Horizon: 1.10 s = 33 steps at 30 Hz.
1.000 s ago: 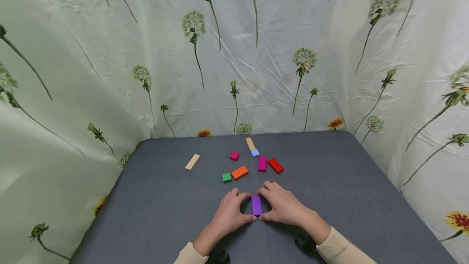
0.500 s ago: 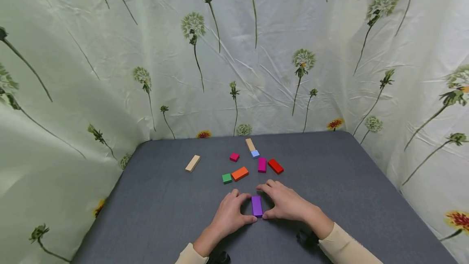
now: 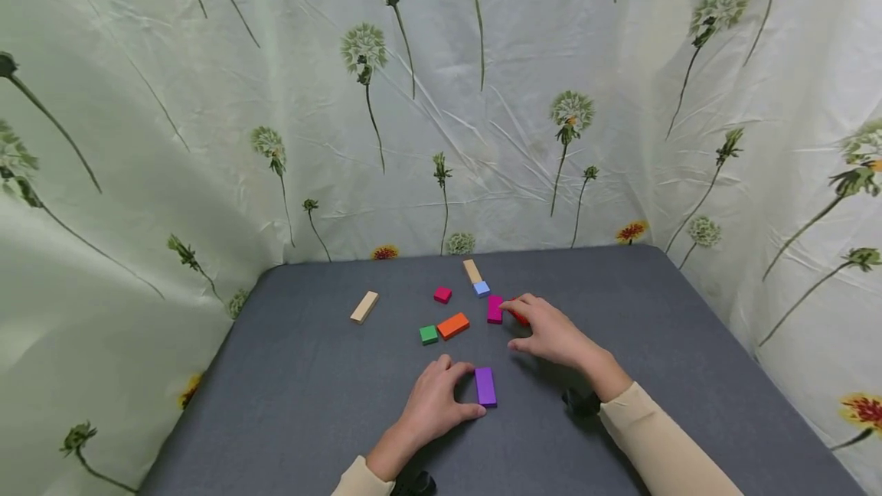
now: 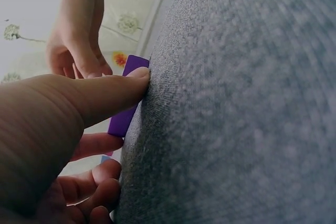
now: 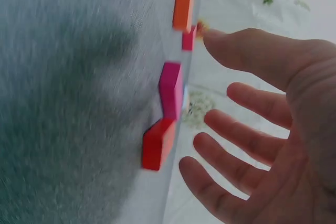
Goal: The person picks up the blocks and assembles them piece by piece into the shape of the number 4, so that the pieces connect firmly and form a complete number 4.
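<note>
A purple block (image 3: 485, 387) lies flat on the grey cloth near the front. My left hand (image 3: 432, 398) holds it from the left, thumb at its near end and index finger at its far end. In the left wrist view the thumb covers part of the purple block (image 4: 122, 121). My right hand (image 3: 551, 334) is above the cloth, fingers spread and holding nothing, partly hiding the red block (image 3: 518, 315). Just left of its fingertips lies a magenta block (image 3: 494, 310). The right wrist view shows the red block (image 5: 156, 148) apart from the fingers.
Left of the magenta block are an orange block (image 3: 453, 325), a small green block (image 3: 429, 334) and a small crimson block (image 3: 442, 294). A light blue block (image 3: 481, 288) touches a wooden block (image 3: 472, 271) at the back. Another wooden block (image 3: 364, 307) lies left. A flowered curtain (image 3: 441, 98) surrounds the table.
My right hand has let go of the purple block's right side and moved forward and right to above the red block. The left hand and the purple block have stayed in place.
</note>
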Motion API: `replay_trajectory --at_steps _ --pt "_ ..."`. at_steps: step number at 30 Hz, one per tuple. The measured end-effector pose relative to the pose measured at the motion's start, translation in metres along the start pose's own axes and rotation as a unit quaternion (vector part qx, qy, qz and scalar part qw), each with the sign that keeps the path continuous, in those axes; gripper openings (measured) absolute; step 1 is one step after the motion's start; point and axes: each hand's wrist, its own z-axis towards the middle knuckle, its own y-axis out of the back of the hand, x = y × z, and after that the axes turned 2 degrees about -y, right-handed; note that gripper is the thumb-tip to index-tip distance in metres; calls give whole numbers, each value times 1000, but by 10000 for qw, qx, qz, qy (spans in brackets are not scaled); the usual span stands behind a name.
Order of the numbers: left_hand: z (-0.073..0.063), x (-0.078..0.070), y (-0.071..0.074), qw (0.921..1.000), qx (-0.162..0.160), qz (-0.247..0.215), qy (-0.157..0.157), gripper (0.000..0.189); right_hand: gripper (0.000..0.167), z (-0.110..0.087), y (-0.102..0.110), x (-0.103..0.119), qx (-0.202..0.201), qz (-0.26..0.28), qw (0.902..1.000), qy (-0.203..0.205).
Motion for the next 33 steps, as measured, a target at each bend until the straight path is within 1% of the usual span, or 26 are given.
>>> replay_trajectory --at_steps 2,4,13,19,23,28,33 --pt "0 0 0 10000 29 -3 13 66 65 4 1 -7 -36 -72 10000 29" --pt "0 0 0 10000 49 11 21 66 65 8 2 -13 9 -13 10000 48" --pt "4 -1 0 10000 51 26 -36 64 69 25 7 -42 486 -137 9985 233" --pt "4 1 0 9999 80 72 -20 65 68 30 7 -51 701 -95 9965 450" --pt "3 1 -1 10000 85 30 -10 65 62 30 6 -54 672 -152 9958 606" --pt "2 1 -3 10000 56 -73 -29 65 55 27 2 -56 590 -303 9967 462" --pt "2 1 -3 10000 78 5 57 65 54 26 -1 -57 486 -287 9978 360"
